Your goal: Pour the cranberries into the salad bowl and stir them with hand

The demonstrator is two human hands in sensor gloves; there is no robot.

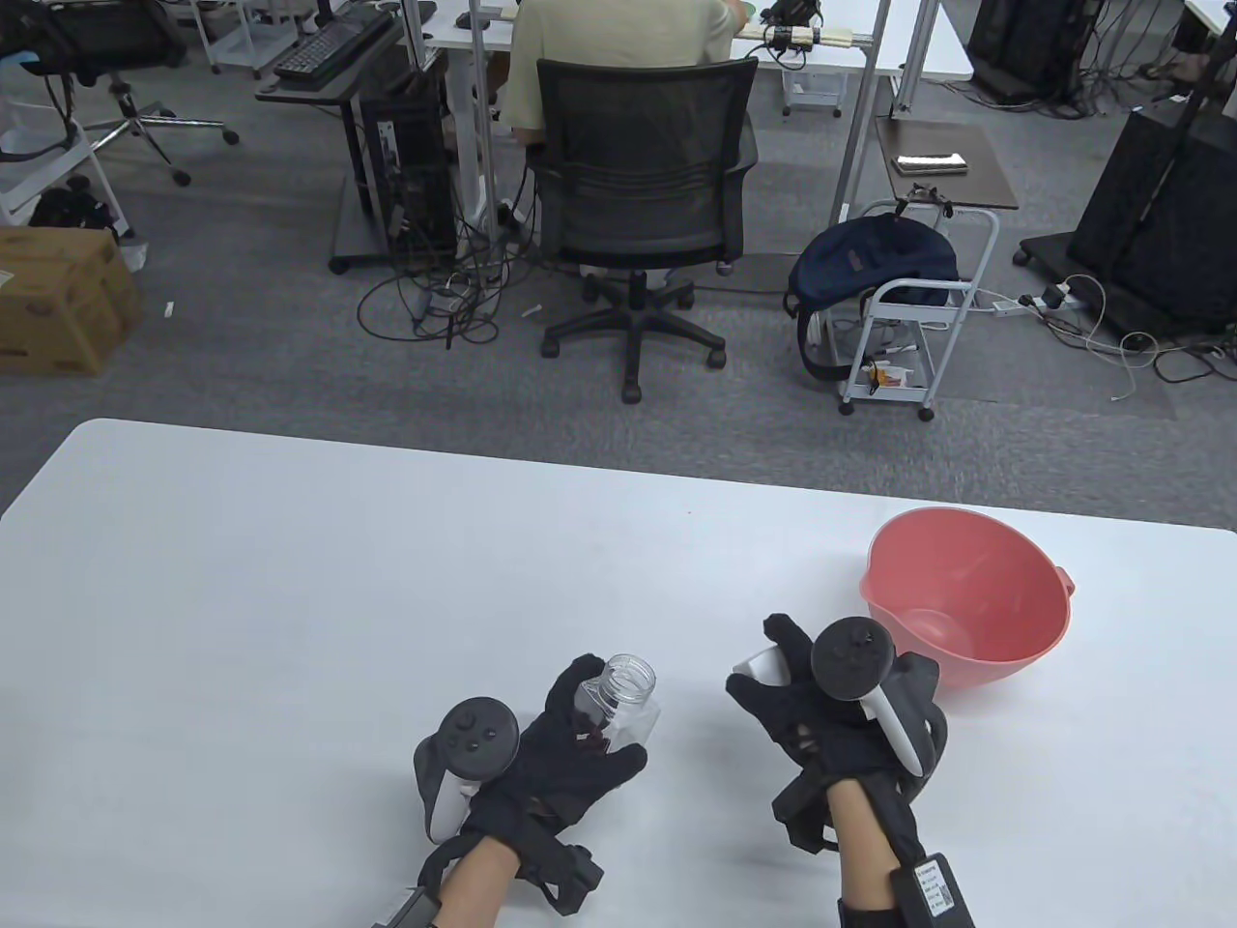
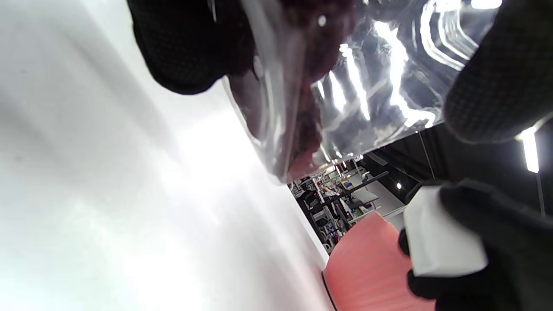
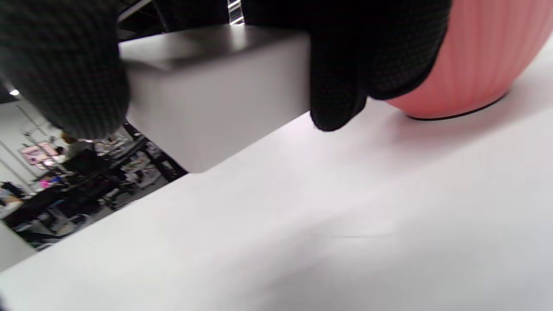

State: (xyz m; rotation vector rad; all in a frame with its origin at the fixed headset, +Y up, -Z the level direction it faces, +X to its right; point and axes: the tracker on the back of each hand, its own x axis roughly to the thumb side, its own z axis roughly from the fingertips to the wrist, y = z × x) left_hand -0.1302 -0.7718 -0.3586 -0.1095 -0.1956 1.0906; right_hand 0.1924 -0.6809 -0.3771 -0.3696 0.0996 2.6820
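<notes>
A clear plastic jar with dark cranberries in its bottom stands uncapped near the table's front edge. My left hand grips it, fingers curled round its body; in the left wrist view the jar fills the top, between my fingertips. My right hand hovers just right of the jar and pinches its white lid, which also shows as a white block, the lid, close up. The pink salad bowl stands right of that hand and looks empty.
The white table stretches far to the left and back. Beyond its far edge are an office chair with a seated person, a small white cart and cables on the floor.
</notes>
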